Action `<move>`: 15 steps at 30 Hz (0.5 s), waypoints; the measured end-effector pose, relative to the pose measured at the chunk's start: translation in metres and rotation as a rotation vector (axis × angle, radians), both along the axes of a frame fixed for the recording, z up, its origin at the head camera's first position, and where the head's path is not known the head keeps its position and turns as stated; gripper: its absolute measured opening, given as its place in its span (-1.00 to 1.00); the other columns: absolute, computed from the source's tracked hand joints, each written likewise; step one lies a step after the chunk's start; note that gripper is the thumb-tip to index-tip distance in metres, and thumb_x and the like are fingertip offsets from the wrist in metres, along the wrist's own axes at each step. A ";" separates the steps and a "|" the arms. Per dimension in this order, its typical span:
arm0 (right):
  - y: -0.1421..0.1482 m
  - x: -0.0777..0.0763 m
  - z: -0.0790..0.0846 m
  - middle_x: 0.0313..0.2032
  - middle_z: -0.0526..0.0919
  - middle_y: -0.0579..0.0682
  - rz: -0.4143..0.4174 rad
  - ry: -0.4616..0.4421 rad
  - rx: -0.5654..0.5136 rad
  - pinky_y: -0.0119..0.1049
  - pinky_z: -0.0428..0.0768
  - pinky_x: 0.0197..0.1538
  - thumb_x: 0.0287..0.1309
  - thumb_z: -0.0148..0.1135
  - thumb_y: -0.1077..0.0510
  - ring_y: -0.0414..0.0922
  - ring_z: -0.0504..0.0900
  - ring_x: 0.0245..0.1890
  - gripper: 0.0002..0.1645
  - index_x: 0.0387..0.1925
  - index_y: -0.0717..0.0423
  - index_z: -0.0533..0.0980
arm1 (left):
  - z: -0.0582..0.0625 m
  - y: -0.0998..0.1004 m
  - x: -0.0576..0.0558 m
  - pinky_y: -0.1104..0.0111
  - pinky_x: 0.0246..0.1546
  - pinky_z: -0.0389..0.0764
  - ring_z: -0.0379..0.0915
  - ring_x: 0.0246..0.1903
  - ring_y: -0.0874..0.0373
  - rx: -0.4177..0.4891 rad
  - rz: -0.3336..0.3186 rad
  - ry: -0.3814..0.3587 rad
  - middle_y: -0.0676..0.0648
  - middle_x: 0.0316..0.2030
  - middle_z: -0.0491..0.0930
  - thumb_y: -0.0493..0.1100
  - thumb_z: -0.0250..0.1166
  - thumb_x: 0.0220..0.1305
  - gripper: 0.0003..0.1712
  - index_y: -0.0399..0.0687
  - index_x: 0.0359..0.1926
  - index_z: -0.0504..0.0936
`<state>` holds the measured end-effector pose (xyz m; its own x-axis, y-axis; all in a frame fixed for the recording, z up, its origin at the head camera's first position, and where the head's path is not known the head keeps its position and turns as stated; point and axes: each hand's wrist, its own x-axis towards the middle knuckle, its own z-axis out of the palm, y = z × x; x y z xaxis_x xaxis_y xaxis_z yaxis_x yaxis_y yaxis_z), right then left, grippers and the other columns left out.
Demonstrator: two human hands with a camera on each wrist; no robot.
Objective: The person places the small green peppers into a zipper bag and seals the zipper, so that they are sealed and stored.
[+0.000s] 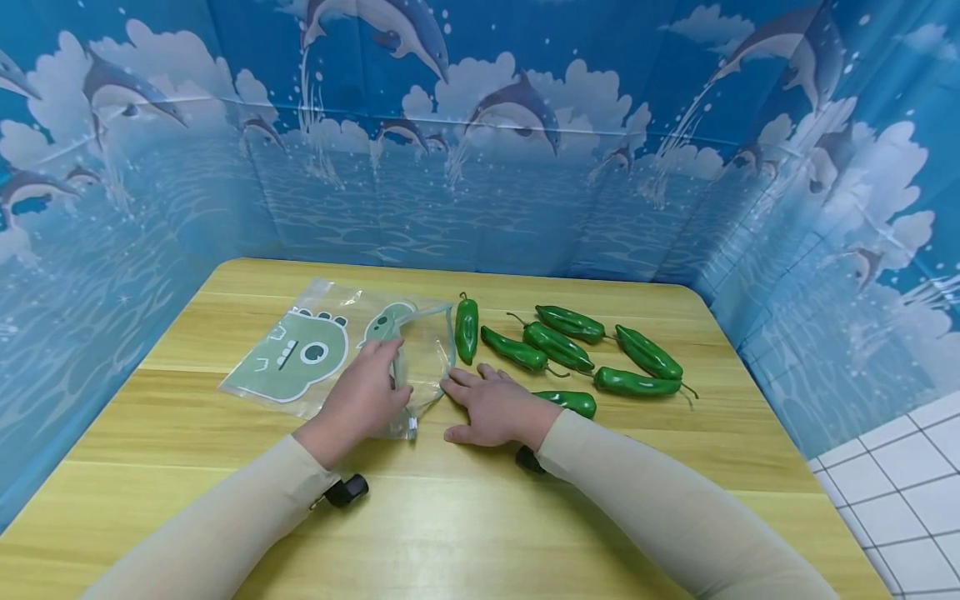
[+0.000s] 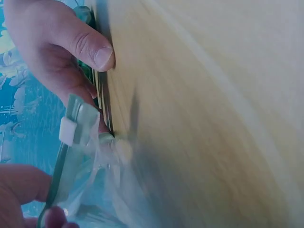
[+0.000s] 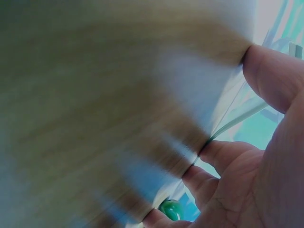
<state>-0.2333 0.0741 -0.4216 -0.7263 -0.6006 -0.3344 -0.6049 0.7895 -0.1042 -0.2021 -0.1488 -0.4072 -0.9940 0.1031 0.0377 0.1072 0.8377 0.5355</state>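
Observation:
A clear zip bag [image 1: 423,358] with green cartoon prints lies on the table, its mouth spread apart toward the right. My left hand [image 1: 365,398] pinches the upper rim of that mouth; in the left wrist view its thumb and fingers grip the green zip strip [image 2: 61,166] below a white slider [image 2: 68,131]. Fingers spread, my right hand [image 1: 501,408] presses its fingertips on the table at the bag's lower rim, as the right wrist view also shows. Partly behind the right wrist lies a green pepper [image 1: 567,402].
Several more green peppers [image 1: 558,346] lie scattered right of the bag, one upright pepper [image 1: 467,329] close beside its mouth. A dolphin-print curtain [image 1: 480,200] surrounds the back and sides of the wooden table [image 1: 450,533].

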 end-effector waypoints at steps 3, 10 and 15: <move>0.000 0.000 0.000 0.70 0.01 -0.12 -0.001 -0.002 0.003 0.26 0.15 0.63 0.39 0.10 -0.49 0.35 0.03 0.64 0.03 0.69 -0.23 0.06 | -0.002 -0.002 -0.001 0.22 -0.16 0.68 0.55 -0.23 0.08 0.021 -0.018 0.018 -0.24 0.22 0.47 -0.18 0.40 0.30 -0.04 -0.22 0.62 0.19; 0.000 0.001 0.001 0.70 0.00 -0.13 0.000 -0.008 0.004 0.26 0.15 0.63 0.39 0.08 -0.50 0.35 0.02 0.65 0.03 0.70 -0.23 0.06 | -0.006 -0.005 -0.001 0.33 -0.31 0.61 0.49 -0.31 0.15 0.078 -0.047 0.003 -0.27 0.26 0.44 -0.24 0.40 0.26 0.06 -0.23 0.67 0.05; 0.000 0.001 0.001 0.70 0.01 -0.12 0.004 -0.003 -0.001 0.25 0.15 0.63 0.40 0.09 -0.49 0.35 0.02 0.65 0.03 0.70 -0.22 0.06 | -0.009 -0.006 -0.001 0.06 0.22 0.65 0.61 0.13 -0.11 0.091 -0.056 -0.039 -0.29 0.62 0.13 -0.19 0.45 0.23 0.22 -0.20 0.70 -0.14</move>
